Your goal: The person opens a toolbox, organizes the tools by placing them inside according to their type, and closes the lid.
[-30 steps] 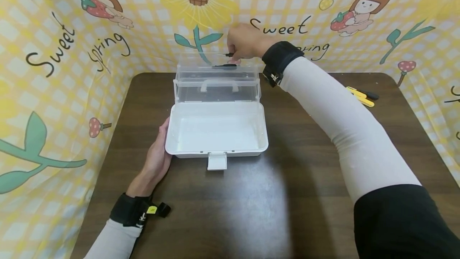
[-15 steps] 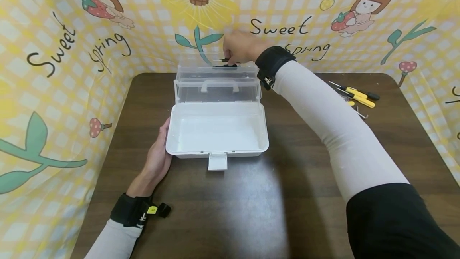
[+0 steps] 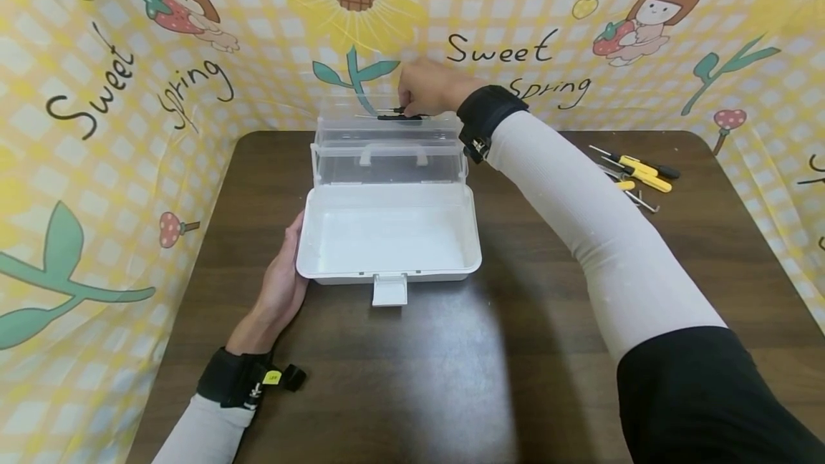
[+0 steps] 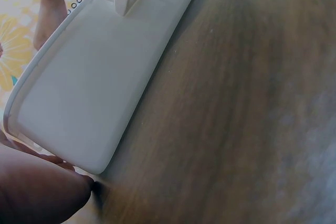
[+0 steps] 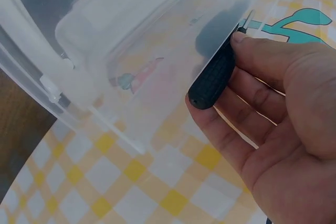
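Observation:
A white toolbox (image 3: 389, 238) stands on the table with its latch flap (image 3: 389, 291) hanging down in front and its clear trays (image 3: 335, 136) raised behind. My left hand (image 3: 282, 285) rests against the box's left end, its fingers fairly straight; in the left wrist view the thumb (image 4: 47, 190) lies by a lower corner. Over the top tray, my right hand (image 3: 430, 88) holds a black-handled screwdriver (image 5: 216, 74) between thumb and fingers. Its thin shaft points left in the head view. Beyond the tray wall shows a dark blurred shape (image 5: 223, 27), its kind unclear.
On the right of the brown table (image 3: 548, 392) lie several yellow-and-black screwdrivers (image 3: 647, 176) and a bent metal hex key (image 3: 642, 202), partly behind my right sleeve (image 3: 593, 213). A yellow checked cloth (image 3: 271, 34) hangs behind and at both sides.
My right hand has come down and slightly left with the screwdriver, nearer the top tray. More of the tools at right shows past the sleeve. The left hand and box keep still.

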Action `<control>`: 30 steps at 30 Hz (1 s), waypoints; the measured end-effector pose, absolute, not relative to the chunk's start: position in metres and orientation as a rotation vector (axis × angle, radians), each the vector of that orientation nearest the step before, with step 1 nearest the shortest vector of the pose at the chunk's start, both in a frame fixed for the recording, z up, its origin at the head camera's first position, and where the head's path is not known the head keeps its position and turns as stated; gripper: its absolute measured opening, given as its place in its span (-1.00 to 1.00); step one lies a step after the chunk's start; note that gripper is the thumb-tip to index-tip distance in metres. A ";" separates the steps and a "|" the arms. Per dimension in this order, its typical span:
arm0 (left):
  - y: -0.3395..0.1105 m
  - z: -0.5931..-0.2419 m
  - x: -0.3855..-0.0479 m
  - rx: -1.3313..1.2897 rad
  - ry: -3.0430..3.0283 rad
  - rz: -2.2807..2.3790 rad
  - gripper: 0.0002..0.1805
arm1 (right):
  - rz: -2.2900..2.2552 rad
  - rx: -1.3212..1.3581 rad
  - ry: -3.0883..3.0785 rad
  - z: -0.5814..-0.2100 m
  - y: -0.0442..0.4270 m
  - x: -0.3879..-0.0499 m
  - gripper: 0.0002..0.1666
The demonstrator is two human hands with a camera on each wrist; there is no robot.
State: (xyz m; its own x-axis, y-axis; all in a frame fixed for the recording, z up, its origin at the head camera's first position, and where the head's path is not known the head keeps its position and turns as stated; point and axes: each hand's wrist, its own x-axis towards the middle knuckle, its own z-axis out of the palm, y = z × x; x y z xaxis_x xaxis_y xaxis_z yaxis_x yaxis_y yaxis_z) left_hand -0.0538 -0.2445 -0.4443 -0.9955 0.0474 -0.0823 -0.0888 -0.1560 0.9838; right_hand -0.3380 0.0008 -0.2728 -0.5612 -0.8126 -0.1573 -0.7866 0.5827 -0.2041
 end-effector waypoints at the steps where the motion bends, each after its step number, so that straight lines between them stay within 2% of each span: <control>1: -0.244 -0.444 -0.054 -0.050 1.980 2.322 -0.25 | -0.168 -1.332 2.579 -0.273 0.001 -0.337 -0.80; 17: -0.245 -0.445 -0.054 -0.075 1.987 2.309 -0.25 | -0.182 -1.261 2.576 -0.270 0.005 -0.336 -0.77; 22: -0.245 -0.444 -0.055 -0.076 1.992 2.304 -0.19 | -0.164 -1.269 2.590 -0.265 0.007 -0.334 -0.75; 30: -0.244 -0.444 -0.055 -0.064 1.992 2.306 -0.22 | -0.129 -1.316 2.575 -0.254 0.013 -0.332 -0.70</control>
